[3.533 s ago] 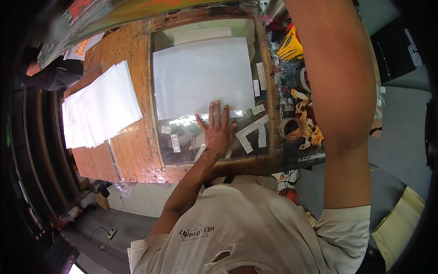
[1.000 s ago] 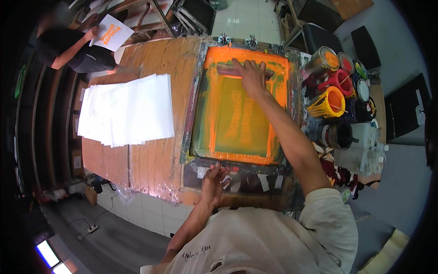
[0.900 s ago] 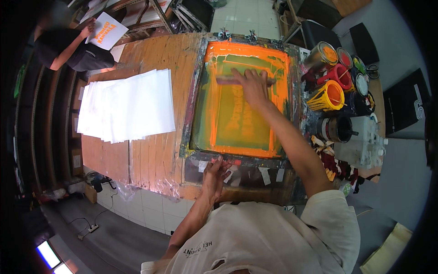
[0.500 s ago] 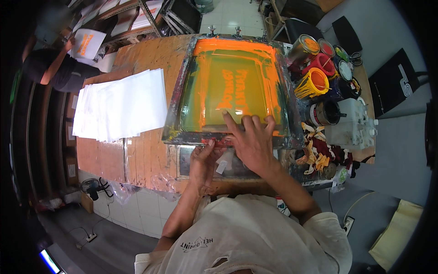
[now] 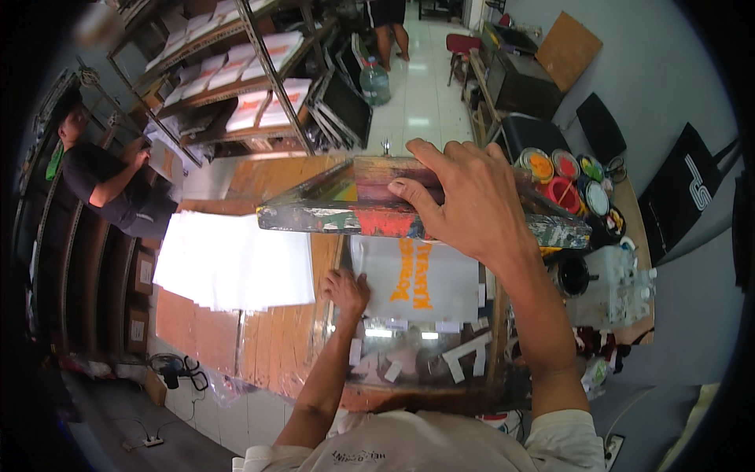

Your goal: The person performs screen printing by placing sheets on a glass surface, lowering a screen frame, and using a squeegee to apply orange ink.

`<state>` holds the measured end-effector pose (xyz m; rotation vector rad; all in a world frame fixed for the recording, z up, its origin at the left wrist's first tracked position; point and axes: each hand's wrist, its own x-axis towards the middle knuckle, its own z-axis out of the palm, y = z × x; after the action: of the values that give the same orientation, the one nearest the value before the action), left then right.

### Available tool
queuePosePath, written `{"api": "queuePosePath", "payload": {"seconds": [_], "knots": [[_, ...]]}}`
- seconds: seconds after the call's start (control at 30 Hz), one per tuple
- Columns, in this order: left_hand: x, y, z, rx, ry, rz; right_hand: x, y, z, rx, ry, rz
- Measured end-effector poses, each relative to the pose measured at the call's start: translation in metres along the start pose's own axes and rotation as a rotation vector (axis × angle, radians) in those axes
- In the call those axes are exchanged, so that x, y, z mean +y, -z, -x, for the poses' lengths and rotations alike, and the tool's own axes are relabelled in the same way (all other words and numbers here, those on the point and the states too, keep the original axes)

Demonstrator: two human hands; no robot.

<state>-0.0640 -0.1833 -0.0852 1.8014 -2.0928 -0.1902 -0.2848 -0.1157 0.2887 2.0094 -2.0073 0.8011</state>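
The orange-lettered paper sheet lay on the taped glass panel, beneath the raised screen frame. The right hand clasped the wooden squeegee at the frame's near bar, thumb across its face, fingers hooked over its top, apparently keeping it from sliding. The tilt seemingly gave the left hand room at the sheet's left edge; its fingers were bent, but whether they pinched paper could not be told. A white paper stack lay leftward, presumably within easy reach. The frame hid the sheet's far edge and most of its own mesh.
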Motion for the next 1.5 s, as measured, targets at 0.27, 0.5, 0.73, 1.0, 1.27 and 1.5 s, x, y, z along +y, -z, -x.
{"api": "queuePosePath", "payload": {"seconds": [0.27,0.5,0.73,1.0,1.27,1.5], "knots": [[-0.050,0.011,-0.044,-0.290,-0.036,0.555,0.024,0.018,-0.058,-0.026,-0.046,-0.072],[-0.196,0.147,-0.103,0.289,0.225,-0.343,0.021,0.025,-0.065,-0.063,-0.080,-0.054],[-0.024,0.360,0.017,-0.323,-0.393,0.851,0.023,0.016,-0.067,-0.182,-0.213,-0.149],[0.044,0.445,0.084,-0.540,-1.113,0.959,0.045,0.004,-0.067,-0.122,-0.108,-0.074],[-0.015,0.337,0.031,-0.125,-0.301,1.012,0.047,0.007,-0.062,-0.158,-0.196,-0.061],[-0.094,0.064,0.067,-0.082,-0.249,-0.215,0.030,0.004,-0.055,-0.111,-0.089,-0.051]]}}
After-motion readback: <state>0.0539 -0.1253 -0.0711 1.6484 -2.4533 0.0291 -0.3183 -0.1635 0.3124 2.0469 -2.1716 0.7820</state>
